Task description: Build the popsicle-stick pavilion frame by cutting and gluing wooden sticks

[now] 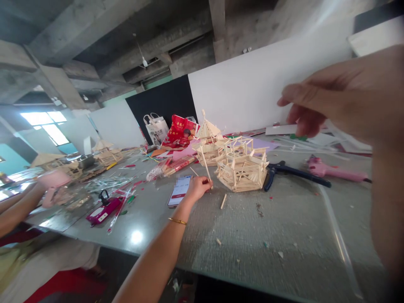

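My left hand (200, 186) rests low over the table with its fingers closed around the lower end of a thin wooden stick (205, 162), which points up and leans slightly. Just right of it stands a many-sided model frame of wooden sticks (243, 172). Behind that is a stick model with a pointed roof (206, 130). A phone with a lit screen (179, 190) lies left of my left hand. Raised close to the camera at the upper right, my right hand (337, 94) is blurred, its fingers curled; whether anything sits between them I cannot tell.
Dark-handled pliers (284, 170) and a pink glue gun (337, 170) lie to the right. A short stick piece (223, 201) lies in front of the frame. A purple power strip (104, 210) and another person's arm (22, 206) are at the left. Red bag (181, 132) stands behind.
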